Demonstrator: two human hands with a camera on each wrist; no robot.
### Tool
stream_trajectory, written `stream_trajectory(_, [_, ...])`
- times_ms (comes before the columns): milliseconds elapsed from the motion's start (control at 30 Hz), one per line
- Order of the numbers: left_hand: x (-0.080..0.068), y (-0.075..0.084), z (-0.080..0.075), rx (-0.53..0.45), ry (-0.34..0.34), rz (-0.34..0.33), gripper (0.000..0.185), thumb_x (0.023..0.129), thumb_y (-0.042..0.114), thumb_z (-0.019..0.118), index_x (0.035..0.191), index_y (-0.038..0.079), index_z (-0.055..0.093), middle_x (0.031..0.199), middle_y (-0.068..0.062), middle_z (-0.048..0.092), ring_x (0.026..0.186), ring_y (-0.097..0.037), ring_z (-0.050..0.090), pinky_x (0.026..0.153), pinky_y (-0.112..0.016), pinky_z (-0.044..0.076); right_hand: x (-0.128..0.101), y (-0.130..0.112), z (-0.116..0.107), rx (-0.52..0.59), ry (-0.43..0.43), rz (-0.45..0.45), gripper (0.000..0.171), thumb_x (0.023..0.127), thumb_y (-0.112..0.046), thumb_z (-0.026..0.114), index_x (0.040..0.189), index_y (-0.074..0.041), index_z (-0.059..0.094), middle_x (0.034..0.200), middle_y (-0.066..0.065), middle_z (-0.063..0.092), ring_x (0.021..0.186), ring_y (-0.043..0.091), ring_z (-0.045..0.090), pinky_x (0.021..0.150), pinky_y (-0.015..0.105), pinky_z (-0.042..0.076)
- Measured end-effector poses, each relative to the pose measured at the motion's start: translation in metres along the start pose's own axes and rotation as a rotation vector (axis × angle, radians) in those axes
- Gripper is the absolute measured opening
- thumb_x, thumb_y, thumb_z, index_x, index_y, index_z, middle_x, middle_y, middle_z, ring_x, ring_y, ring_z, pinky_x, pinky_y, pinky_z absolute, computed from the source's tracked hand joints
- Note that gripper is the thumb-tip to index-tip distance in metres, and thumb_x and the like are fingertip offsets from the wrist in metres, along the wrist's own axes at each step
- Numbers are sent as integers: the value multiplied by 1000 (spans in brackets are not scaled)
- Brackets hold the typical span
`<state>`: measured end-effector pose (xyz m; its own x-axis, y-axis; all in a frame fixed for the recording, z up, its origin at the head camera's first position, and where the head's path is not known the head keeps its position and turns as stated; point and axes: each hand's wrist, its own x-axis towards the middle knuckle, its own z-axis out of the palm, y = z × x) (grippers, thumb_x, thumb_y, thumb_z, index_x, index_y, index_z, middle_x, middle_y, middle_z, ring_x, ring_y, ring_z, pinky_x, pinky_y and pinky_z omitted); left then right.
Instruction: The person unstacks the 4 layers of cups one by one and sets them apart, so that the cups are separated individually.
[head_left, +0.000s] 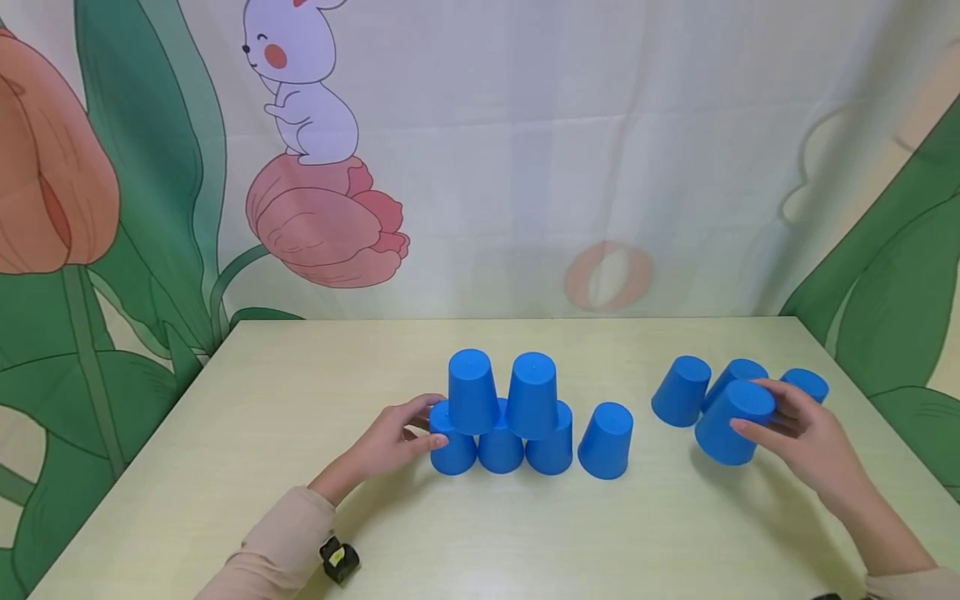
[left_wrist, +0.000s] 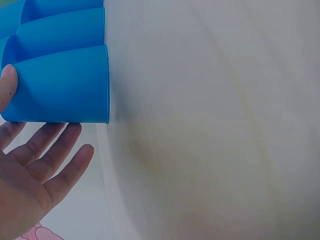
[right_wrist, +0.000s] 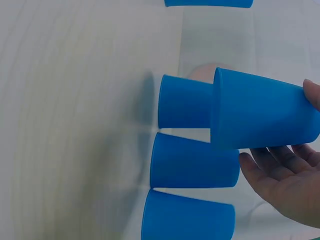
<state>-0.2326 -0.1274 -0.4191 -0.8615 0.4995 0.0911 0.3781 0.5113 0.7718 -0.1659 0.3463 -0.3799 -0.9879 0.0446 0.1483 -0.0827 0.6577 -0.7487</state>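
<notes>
Blue plastic cups stand upside down on a pale table. A stack in the middle has a bottom row of cups and two upper cups; one more cup stands just right of the row. My left hand rests against the leftmost bottom cup, thumb on its side, fingers straight and spread beside it. My right hand holds a tilted cup off the table, in front of three standing cups.
A printed cloth backdrop with a rabbit and tulips hangs right behind the table's far edge. A small black device sits by my left sleeve. Bare tabletop lies in front of the cups and at the far left.
</notes>
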Motion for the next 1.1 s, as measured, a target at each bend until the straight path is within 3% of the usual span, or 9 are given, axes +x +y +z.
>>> stream_trajectory(100, [0, 0, 0, -2, 1, -3, 54, 86, 28, 62, 132, 6, 43, 115, -15, 59, 100, -32, 57, 77, -41, 50, 1, 7, -4, -16, -1, 13, 64, 88, -29, 61, 133, 6, 32, 127, 33, 42, 105, 44, 48, 65, 10, 42])
stream_trajectory(233, [0, 1, 0, -2, -1, -5, 54, 86, 28, 62, 132, 6, 43, 116, -15, 59, 100, -32, 57, 78, -42, 50, 1, 16, -8, -16, 7, 19, 63, 87, -28, 62, 132, 6, 33, 127, 33, 42, 94, 5, 53, 65, 9, 40])
stream_trajectory(300, [0, 2, 0, -2, -3, -5, 54, 86, 28, 62, 132, 6, 43, 116, -15, 59, 100, -32, 57, 78, -42, 50, 2, 23, -11, -23, 11, 25, 63, 87, -28, 63, 131, 5, 33, 127, 33, 41, 91, 0, 50, 65, 10, 41])
stream_trajectory(500, [-1, 3, 0, 3, -8, -7, 54, 87, 27, 62, 132, 6, 42, 116, -15, 58, 100, -31, 58, 78, -41, 50, 12, 67, -16, 14, 19, 64, 67, 86, -30, 64, 137, -3, 31, 134, 25, 41, 111, 29, 50, 81, 43, 48])
stream_trajectory(600, [0, 5, -1, 4, -6, -4, 54, 87, 27, 62, 132, 6, 42, 116, -15, 59, 100, -31, 58, 77, -40, 50, 22, 103, -16, -27, 53, 81, 69, 83, -39, 65, 138, -12, 34, 132, 17, 45, 107, 12, 50, 76, 26, 48])
stream_trajectory(733, [0, 5, -2, 7, -4, 3, 53, 87, 27, 62, 132, 6, 43, 116, -14, 59, 100, -30, 58, 77, -38, 50, 33, 139, -17, -84, 68, 99, 75, 80, -47, 64, 141, -16, 32, 133, 20, 43, 109, 16, 48, 74, 25, 48])
stream_trajectory(900, [1, 6, -3, 6, -9, 2, 53, 87, 27, 62, 131, 7, 43, 116, -14, 59, 100, -30, 58, 76, -38, 50, 37, 156, -18, -56, 50, 136, 84, 81, -49, 62, 144, -11, 22, 137, 29, 33, 116, 49, 37, 80, 62, 39])
stream_trajectory(1000, [0, 6, -3, 2, -10, 0, 53, 87, 27, 62, 131, 7, 43, 116, -14, 59, 100, -30, 58, 77, -39, 50, 36, 157, -18, -57, 44, 144, 86, 81, -49, 61, 143, -5, 22, 137, 30, 32, 115, 50, 38, 80, 58, 42])
stream_trajectory(1100, [0, 5, -2, 5, -11, -4, 53, 86, 27, 63, 131, 7, 43, 116, -14, 59, 100, -30, 58, 77, -39, 50, 34, 157, -18, -76, 42, 139, 85, 81, -48, 62, 140, 0, 25, 134, 31, 35, 113, 50, 41, 73, 41, 51])
